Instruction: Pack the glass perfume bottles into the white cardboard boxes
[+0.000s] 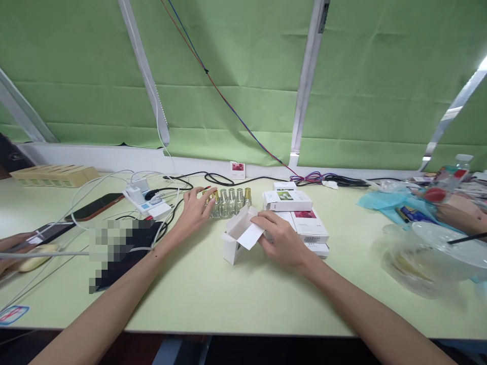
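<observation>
Small glass bottles with gold and silver caps stand upright in a row, among them a silver-capped bottle. At the row's left end, my left hand has its fingers curled around the gold cap of a bottle, which they partly hide. My right hand grips a small white carton by its near right side. The carton lies tilted with its top open and a flap folded out. Just behind my right hand are stacked white boxes with flower pictures.
A power strip with white cables and a dark tablet-like object lie left. Another person's hand holds a phone there. On the right are a plastic bowl, a blue bag and another person's hand. Black cable runs along the back.
</observation>
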The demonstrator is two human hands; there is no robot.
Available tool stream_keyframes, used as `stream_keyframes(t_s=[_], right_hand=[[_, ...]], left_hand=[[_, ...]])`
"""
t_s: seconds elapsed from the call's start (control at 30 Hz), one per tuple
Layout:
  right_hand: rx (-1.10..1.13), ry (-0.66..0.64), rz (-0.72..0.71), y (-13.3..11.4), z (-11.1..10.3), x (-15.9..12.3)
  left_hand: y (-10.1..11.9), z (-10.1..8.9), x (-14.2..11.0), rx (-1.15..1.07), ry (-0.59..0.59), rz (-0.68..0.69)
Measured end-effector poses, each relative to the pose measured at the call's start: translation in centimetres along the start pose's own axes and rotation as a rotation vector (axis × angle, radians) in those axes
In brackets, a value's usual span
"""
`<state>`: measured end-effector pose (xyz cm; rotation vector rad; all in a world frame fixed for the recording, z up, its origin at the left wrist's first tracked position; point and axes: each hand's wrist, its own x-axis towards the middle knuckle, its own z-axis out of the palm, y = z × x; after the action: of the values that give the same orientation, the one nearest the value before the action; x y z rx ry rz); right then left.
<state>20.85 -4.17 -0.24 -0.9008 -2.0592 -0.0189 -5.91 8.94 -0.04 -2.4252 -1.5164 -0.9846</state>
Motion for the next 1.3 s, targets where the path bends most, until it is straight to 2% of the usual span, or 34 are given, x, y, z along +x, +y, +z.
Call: stream_keyframes(t_s=[0.27,0.53,0.73,0.93,1.3], right_hand=[[-0.001,-0.004,0.002,0.0,0.0,0.0],[-0.006,-0.006,0.007,0.0,0.0,0.1],[-0.006,-0.016,0.008,0.0,-0.1,0.1],[-0.004,-0.013,0.008,0.0,0.1,0.0],[0.005,-0.001,-0.008,0.2,0.2,0.0]], left_hand=[[0.8,-0.3,-0.4,-0.038,-0.046,-0.059],[1.6,0.2,-0.3,0.036,-0.037,0.071],[2.2,0.1,-0.3,-0.015,-0.007,0.077],[2.2,0.4,-0.3,-0.011,-0.036,0.080],[2.3,0.5,-0.2,-0.106,0.045,0.076]])
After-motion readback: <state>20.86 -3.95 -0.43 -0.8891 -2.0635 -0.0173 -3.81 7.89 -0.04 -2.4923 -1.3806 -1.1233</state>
